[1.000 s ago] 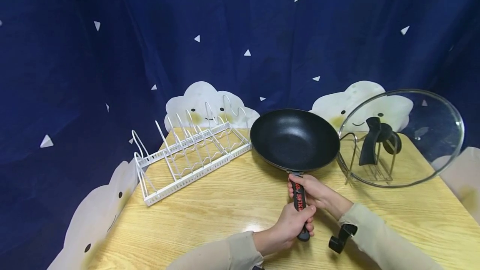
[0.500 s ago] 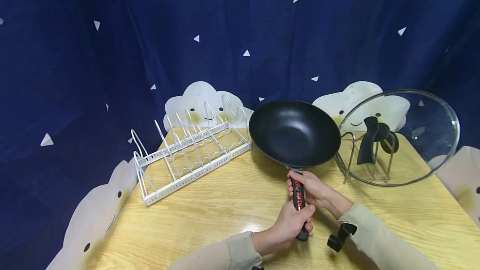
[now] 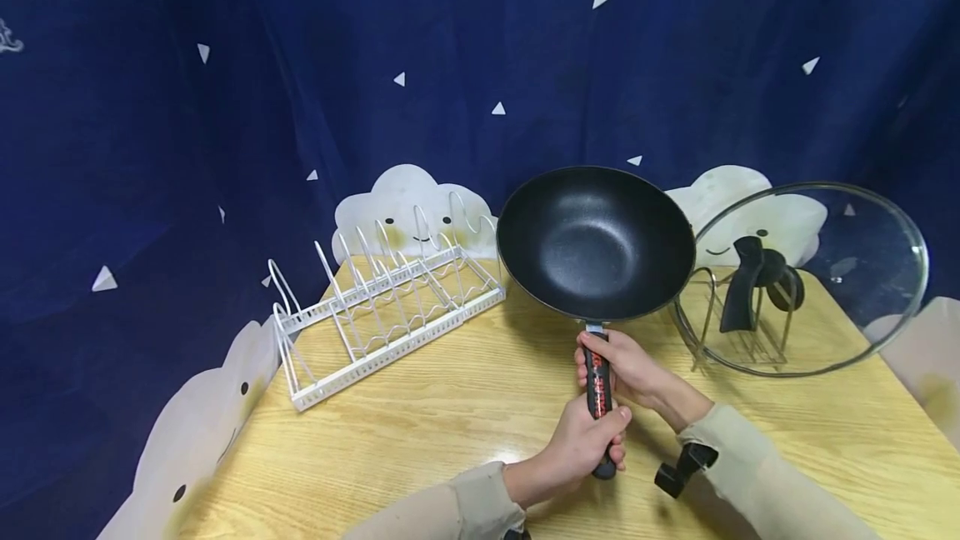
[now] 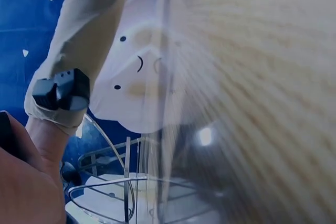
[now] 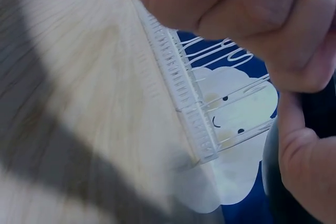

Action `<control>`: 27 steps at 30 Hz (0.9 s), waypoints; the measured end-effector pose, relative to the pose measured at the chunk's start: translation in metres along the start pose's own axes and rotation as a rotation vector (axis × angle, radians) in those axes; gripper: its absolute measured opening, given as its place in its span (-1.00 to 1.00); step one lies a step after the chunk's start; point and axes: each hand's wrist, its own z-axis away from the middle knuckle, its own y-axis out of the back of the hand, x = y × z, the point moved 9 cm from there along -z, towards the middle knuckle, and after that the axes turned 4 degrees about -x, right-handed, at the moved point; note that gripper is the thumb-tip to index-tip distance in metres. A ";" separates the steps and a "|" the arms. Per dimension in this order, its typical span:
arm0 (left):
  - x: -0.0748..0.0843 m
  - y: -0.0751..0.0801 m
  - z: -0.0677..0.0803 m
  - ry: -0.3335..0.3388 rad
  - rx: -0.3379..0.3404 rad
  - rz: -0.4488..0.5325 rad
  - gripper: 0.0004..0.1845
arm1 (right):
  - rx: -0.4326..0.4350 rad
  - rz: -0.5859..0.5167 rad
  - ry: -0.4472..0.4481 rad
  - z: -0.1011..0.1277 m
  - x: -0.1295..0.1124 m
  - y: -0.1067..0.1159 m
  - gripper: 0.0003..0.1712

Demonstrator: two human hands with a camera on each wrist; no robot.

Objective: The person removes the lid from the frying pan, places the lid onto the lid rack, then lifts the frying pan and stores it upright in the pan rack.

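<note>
A black wok [image 3: 596, 244] with a long black handle is held up over the table, its inside tilted toward me in the head view. My left hand [image 3: 577, 448] grips the lower end of the handle [image 3: 599, 382], which carries red lettering. Higher up, close below the pan, my right hand [image 3: 626, 365] wraps the same handle. The right wrist view shows curled fingers [image 5: 252, 9] and a thumb around the black handle. Only part of the left hand [image 4: 26, 192] shows in the left wrist view, at the lower left corner.
A white wire rack [image 3: 397, 340] with upright loops stands left of the wok on the wooden table [image 3: 420, 448]. To the right, a large glass lid [image 3: 847, 273] with a black knob leans upright in a small metal stand [image 3: 708, 323]. A blue curtain [image 3: 450, 40] hangs behind.
The wok has risen and tipped further toward me, its far rim now higher against the curtain. Both hands keep their hold on the handle. Rack and lid stay put.
</note>
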 end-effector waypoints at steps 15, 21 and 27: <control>0.019 -0.005 -0.007 -0.116 -0.142 0.023 -0.80 | -0.255 -0.438 0.069 -0.006 -0.033 -0.031 -0.66; 0.020 -0.006 -0.008 -0.133 -0.189 0.035 -0.76 | -0.170 -0.304 0.165 -0.007 -0.037 -0.028 -0.68; 0.027 -0.008 -0.012 -0.172 -0.187 -0.022 -0.69 | -0.069 -0.107 0.278 -0.005 -0.049 -0.024 -0.69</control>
